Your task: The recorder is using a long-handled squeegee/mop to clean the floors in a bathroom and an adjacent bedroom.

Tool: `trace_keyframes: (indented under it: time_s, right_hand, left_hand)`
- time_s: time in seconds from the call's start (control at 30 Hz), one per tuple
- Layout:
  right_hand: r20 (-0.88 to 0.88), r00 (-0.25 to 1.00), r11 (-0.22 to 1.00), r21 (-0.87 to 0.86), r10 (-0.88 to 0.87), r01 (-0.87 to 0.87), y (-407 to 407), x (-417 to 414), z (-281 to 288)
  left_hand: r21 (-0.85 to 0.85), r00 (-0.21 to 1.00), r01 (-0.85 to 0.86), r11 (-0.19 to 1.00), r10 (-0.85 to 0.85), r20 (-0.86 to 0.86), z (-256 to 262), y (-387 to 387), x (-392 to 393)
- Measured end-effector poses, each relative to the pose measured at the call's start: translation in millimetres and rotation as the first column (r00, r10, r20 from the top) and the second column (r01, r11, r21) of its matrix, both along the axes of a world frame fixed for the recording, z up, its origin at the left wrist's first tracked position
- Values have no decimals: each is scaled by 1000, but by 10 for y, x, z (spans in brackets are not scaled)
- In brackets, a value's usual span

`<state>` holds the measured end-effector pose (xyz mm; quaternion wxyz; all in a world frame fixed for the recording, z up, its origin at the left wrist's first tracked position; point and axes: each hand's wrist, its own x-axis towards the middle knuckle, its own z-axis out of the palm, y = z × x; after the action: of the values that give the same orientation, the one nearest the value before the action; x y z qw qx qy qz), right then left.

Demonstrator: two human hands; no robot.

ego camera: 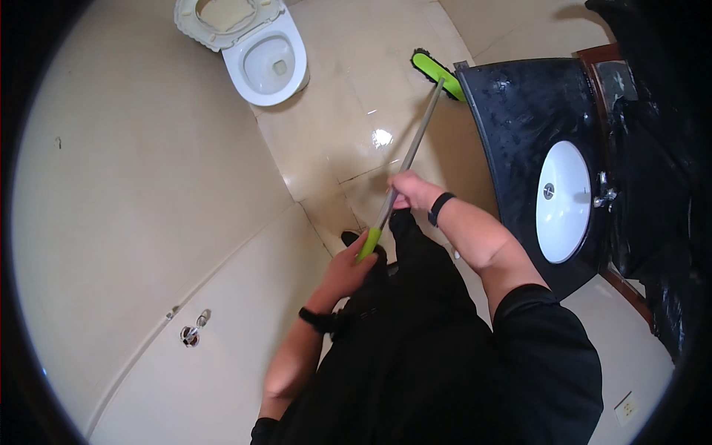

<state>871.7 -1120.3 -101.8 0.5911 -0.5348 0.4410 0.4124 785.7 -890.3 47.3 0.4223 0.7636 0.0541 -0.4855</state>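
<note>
A push broom with a green head (435, 70) and dark bristles rests on the tiled floor (334, 125), its right end at the edge of the black vanity counter. From the head a grey metal pole (421, 130) slants down toward me and ends in a green grip (368, 245). My left hand (349, 270) is wrapped around that grip. Farther up the pole, my right hand (409, 190) is closed around the metal. Part of the broom head's right end is hidden by the counter.
A white toilet (289, 78) with its seat raised stands at the upper left. On the right, the black counter (517, 111) holds a white oval sink (564, 222) and a chrome faucet (603, 192). A wall-mounted chrome valve (189, 336) is at the lower left.
</note>
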Motion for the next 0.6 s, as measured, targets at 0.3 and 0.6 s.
trace_keyframes:
  time_s: [0.3,0.6]
  right_hand:
    - [-478,878,807,524,15,272,1100,-1168,125]
    - [-266,885,822,338,-382,457,466,-600,-21]
  left_hand:
    - [236,891,-404,884,438,-116,1542,1054,-737]
    - [273,996,-16,962,-9,88,1214,369,478]
